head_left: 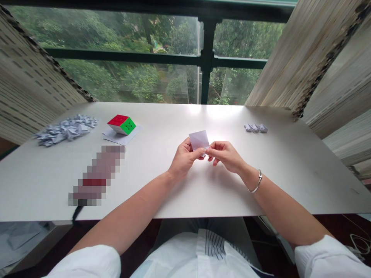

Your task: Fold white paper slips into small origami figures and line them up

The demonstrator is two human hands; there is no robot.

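A small white sheet of paper (pixel 199 139) is held up over the middle of the table, its lower edge partly hidden by fingers. My left hand (pixel 187 155) grips it from the left, with the thumb across its lower part. At the lower right corner, my right hand (pixel 225 155) pinches the paper between thumb and index finger, the other fingers curled below. A fold seems to run along the bottom edge, but the fingertips cover most of it.
On the white table (pixel 162 127), a heap of folded paper pieces (pixel 69 129) lies far left. Beside it a Rubik's cube (pixel 121 124) rests on white paper sheets (pixel 131 136). A blurred-out object (pixel 97 175) lies nearer me. Three folded pieces (pixel 255 127) stand at right.
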